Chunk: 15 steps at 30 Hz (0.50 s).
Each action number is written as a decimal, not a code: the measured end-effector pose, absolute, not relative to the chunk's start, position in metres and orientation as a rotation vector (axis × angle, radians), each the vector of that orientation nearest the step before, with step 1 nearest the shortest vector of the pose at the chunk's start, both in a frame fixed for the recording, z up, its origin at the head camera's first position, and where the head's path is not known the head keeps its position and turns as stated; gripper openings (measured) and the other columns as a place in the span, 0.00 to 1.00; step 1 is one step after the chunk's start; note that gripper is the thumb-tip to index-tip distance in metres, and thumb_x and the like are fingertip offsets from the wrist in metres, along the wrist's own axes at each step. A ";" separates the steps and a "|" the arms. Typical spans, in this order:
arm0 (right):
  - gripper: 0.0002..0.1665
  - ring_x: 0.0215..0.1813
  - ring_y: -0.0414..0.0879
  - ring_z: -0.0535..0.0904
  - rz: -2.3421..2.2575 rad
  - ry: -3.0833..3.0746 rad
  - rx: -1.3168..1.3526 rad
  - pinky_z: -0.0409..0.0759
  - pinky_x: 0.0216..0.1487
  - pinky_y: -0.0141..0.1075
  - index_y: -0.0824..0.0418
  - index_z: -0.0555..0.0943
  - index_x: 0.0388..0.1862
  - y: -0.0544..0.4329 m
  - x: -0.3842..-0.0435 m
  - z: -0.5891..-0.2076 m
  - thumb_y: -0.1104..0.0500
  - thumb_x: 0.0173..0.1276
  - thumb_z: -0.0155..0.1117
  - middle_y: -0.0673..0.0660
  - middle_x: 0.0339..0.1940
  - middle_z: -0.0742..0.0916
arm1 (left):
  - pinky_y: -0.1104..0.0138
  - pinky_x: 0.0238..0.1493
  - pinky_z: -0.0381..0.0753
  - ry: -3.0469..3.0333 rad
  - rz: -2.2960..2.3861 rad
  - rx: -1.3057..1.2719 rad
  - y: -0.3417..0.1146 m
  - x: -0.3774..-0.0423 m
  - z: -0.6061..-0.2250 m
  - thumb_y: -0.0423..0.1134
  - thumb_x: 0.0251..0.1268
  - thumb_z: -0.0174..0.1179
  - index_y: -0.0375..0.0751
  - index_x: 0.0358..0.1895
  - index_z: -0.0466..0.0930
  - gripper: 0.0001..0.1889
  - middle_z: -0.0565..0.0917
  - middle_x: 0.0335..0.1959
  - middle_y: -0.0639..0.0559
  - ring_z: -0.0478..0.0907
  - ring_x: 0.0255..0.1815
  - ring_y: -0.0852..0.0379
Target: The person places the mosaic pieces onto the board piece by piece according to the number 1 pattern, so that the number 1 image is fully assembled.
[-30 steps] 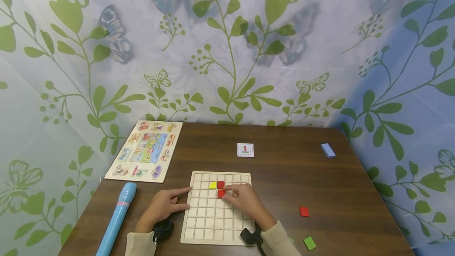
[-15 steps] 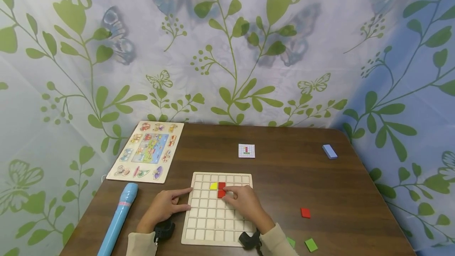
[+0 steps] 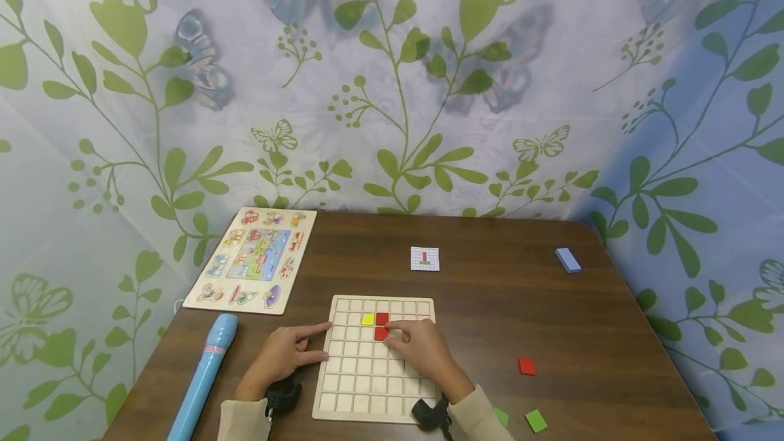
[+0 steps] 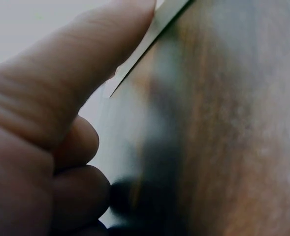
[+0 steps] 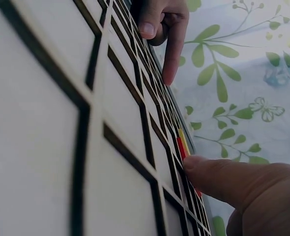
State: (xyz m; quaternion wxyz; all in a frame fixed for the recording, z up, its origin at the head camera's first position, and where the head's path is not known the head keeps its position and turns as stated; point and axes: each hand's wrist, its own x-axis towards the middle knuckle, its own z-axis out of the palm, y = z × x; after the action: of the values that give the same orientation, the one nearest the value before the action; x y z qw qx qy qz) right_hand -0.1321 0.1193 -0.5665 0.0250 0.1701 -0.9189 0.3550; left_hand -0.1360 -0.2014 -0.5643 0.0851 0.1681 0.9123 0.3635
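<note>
A pale wooden grid board (image 3: 355, 384) lies in front of me in the head view. My left hand (image 3: 278, 358) touches its left edge with straight index finger and thumb, the other fingers curled under; the left wrist view shows a finger (image 4: 71, 64) against the board's thin edge (image 4: 149, 44). On the board, my right hand (image 3: 422, 347) pinches a red square tile (image 3: 380, 333) between thumb and index fingertips. Another red tile (image 3: 382, 318) lies directly above it, and a yellow piece (image 3: 368, 319) sits left of that one. The right wrist view has one fingertip (image 5: 194, 164) at the red tile.
A loose red tile (image 3: 527, 366) and green tiles (image 3: 535, 420) lie right of the board. Behind it are a small pattern card (image 3: 425, 258) and a blue block (image 3: 567, 260). On the left are a picture puzzle board (image 3: 294, 271) and a light-blue microphone-shaped tube (image 3: 205, 373).
</note>
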 end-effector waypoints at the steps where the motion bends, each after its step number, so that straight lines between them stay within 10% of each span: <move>1: 0.15 0.18 0.31 0.54 1.102 -2.843 0.524 0.56 0.21 0.30 0.51 0.91 0.49 0.120 -0.132 -0.567 0.50 0.65 0.76 0.37 0.11 0.63 | 0.72 0.22 0.57 2.721 1.082 0.504 -0.201 -0.136 -0.565 0.59 0.55 0.74 0.61 0.64 0.84 0.30 0.60 0.12 0.65 0.51 0.16 0.69; 15: 0.14 0.17 0.32 0.52 1.334 -2.735 0.415 0.56 0.20 0.29 0.57 0.91 0.50 0.158 -0.120 -0.546 0.57 0.65 0.77 0.39 0.11 0.62 | 0.72 0.21 0.56 2.715 1.097 0.497 -0.200 -0.135 -0.562 0.57 0.55 0.75 0.58 0.64 0.84 0.30 0.59 0.12 0.65 0.50 0.15 0.69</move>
State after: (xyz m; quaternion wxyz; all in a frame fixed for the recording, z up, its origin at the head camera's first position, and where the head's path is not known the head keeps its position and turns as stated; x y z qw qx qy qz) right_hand -0.1197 0.1578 -0.5457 0.0354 0.1350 -0.8900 0.4341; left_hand -0.1354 -0.2004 -0.5621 0.0854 0.1666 0.9107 0.3681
